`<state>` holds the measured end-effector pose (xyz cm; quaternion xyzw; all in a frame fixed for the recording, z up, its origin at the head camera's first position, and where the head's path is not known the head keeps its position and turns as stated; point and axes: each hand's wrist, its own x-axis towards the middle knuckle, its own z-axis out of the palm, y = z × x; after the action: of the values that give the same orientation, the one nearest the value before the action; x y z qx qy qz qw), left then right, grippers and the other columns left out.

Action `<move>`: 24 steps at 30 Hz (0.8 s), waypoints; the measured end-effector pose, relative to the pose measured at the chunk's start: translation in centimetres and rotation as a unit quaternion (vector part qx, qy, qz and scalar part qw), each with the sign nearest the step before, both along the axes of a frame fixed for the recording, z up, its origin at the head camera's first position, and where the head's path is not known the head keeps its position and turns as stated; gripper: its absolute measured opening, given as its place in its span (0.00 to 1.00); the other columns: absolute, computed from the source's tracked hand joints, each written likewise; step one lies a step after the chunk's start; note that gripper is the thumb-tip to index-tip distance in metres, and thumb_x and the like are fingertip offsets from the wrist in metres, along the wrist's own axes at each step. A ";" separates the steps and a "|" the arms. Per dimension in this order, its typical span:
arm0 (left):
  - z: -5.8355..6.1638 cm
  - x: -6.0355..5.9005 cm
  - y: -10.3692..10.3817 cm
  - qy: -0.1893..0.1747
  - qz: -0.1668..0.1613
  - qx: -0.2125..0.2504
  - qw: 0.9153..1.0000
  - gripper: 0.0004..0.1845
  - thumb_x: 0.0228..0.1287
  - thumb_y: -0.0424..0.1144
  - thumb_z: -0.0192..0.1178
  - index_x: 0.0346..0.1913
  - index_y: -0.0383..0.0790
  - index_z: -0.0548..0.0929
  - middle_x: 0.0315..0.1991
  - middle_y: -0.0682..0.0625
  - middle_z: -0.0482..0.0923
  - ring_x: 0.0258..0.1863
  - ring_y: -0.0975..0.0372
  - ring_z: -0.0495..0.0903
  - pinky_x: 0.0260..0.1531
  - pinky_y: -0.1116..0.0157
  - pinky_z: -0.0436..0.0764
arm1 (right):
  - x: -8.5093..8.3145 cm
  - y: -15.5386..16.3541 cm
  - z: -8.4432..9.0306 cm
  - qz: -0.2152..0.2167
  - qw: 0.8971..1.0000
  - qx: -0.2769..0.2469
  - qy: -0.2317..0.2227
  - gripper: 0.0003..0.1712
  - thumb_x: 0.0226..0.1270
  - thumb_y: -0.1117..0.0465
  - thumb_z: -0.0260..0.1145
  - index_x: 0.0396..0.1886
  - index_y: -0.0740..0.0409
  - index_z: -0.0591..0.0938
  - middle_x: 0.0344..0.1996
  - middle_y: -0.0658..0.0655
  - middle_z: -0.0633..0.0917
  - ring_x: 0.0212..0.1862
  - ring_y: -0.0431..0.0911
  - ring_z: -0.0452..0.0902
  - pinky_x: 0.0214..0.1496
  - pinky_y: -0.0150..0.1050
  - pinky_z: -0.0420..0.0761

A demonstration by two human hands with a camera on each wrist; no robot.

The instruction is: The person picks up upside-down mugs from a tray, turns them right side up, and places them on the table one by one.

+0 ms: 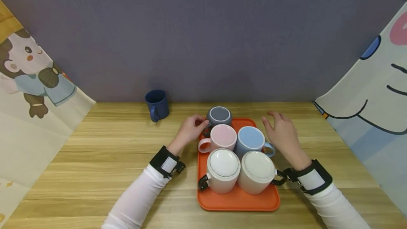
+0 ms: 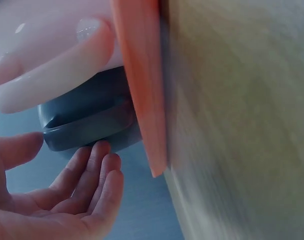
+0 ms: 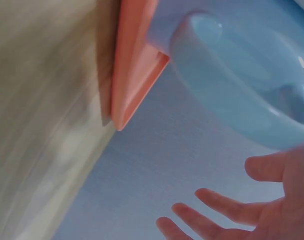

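On an orange tray [image 1: 238,202], several mugs stand upside down. My left hand [image 1: 190,130] is at the back left of the tray, by the dark grey mug [image 1: 219,115]. In the left wrist view, its loosely bent fingers and thumb reach the outer edge of that mug's handle [image 2: 86,132] without wrapping round it. My right hand [image 1: 282,133] hovers right of the light blue mug [image 1: 251,139], fingers spread and holding nothing. The right wrist view shows the thumb close to the blue handle [image 3: 232,90]. A pink mug [image 1: 223,137] stands beside the blue one.
Two white mugs with black handles, a left one [image 1: 223,169] and a right one [image 1: 257,172], occupy the tray's front half. A dark blue mug [image 1: 158,104] stands upright on the wooden table [image 1: 95,158] near the grey back wall [image 1: 203,38]. Printed cloths flank both sides.
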<state>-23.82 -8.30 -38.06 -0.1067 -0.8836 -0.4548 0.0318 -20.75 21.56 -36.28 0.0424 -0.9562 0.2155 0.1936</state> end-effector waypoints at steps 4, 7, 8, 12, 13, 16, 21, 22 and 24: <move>-0.3 -0.1 0.0 -0.007 0.000 0.001 1.000 0.13 0.65 0.43 0.59 0.39 0.35 0.83 0.33 0.45 0.81 0.32 0.57 0.77 0.34 0.66 0.76 | 0.1 -0.3 0.4 0.002 1.000 -0.006 -0.003 0.27 0.72 0.51 0.53 0.57 0.69 0.73 0.53 0.77 0.74 0.53 0.72 0.70 0.50 0.66 0.70; -0.4 -0.2 0.1 -0.009 -0.001 0.005 1.000 0.13 0.65 0.44 0.59 0.37 0.36 0.83 0.31 0.46 0.81 0.31 0.58 0.76 0.32 0.67 0.75 | 0.1 -0.6 0.7 0.004 1.000 -0.006 -0.008 0.27 0.72 0.51 0.53 0.58 0.69 0.73 0.54 0.77 0.74 0.54 0.72 0.70 0.51 0.66 0.70; -0.5 -0.2 0.1 -0.008 -0.003 0.004 1.000 0.13 0.65 0.44 0.59 0.36 0.36 0.84 0.31 0.46 0.81 0.31 0.58 0.76 0.32 0.67 0.75 | 0.2 -0.7 0.8 0.005 1.000 -0.005 -0.009 0.26 0.72 0.51 0.54 0.58 0.69 0.73 0.54 0.77 0.74 0.54 0.71 0.70 0.52 0.66 0.70; -0.5 -0.2 0.3 -0.011 -0.009 -0.001 1.000 0.14 0.65 0.46 0.60 0.37 0.36 0.84 0.34 0.46 0.82 0.33 0.58 0.77 0.35 0.66 0.76 | 0.3 -0.9 1.0 0.010 1.000 -0.004 -0.006 0.25 0.72 0.52 0.54 0.57 0.69 0.74 0.53 0.76 0.75 0.54 0.71 0.70 0.52 0.65 0.70; -0.6 -0.1 0.3 -0.014 -0.010 -0.004 1.000 0.14 0.64 0.46 0.60 0.37 0.36 0.84 0.34 0.46 0.82 0.34 0.58 0.77 0.36 0.65 0.77 | 0.3 -1.0 1.0 0.012 1.000 -0.005 -0.005 0.25 0.72 0.52 0.54 0.57 0.69 0.74 0.53 0.76 0.75 0.54 0.71 0.71 0.51 0.65 0.70; -0.6 0.0 0.5 -0.020 -0.010 -0.007 1.000 0.14 0.64 0.46 0.60 0.38 0.36 0.83 0.35 0.45 0.81 0.34 0.57 0.77 0.36 0.65 0.77 | 0.3 -1.0 0.9 0.018 1.000 -0.010 -0.005 0.25 0.72 0.52 0.54 0.56 0.69 0.75 0.53 0.76 0.75 0.54 0.70 0.71 0.52 0.64 0.70; -0.7 0.1 0.6 -0.011 -0.021 -0.002 1.000 0.11 0.64 0.42 0.61 0.36 0.36 0.84 0.31 0.46 0.81 0.31 0.59 0.75 0.32 0.67 0.75 | 0.2 -1.0 0.9 0.025 1.000 -0.014 -0.011 0.24 0.72 0.53 0.54 0.56 0.68 0.75 0.53 0.75 0.76 0.54 0.69 0.71 0.53 0.64 0.70; -0.7 0.1 0.7 -0.007 -0.024 0.000 1.000 0.11 0.64 0.42 0.61 0.35 0.36 0.84 0.30 0.46 0.81 0.30 0.59 0.75 0.31 0.68 0.74 | 0.2 -0.9 1.0 0.026 1.000 -0.014 -0.011 0.24 0.72 0.53 0.55 0.56 0.69 0.75 0.54 0.75 0.76 0.54 0.69 0.71 0.53 0.64 0.71; -0.8 0.1 0.7 0.000 -0.023 0.002 1.000 0.10 0.63 0.41 0.62 0.34 0.36 0.84 0.28 0.47 0.80 0.28 0.60 0.74 0.29 0.69 0.73 | 0.1 -0.9 1.0 0.027 0.999 -0.016 -0.014 0.25 0.72 0.53 0.54 0.56 0.69 0.75 0.54 0.74 0.76 0.55 0.69 0.71 0.53 0.63 0.70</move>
<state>-23.70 -7.56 -38.81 -0.1272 -0.8802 -0.4568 0.0218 -20.62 20.65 -35.27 0.0624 -0.9537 0.2365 0.1749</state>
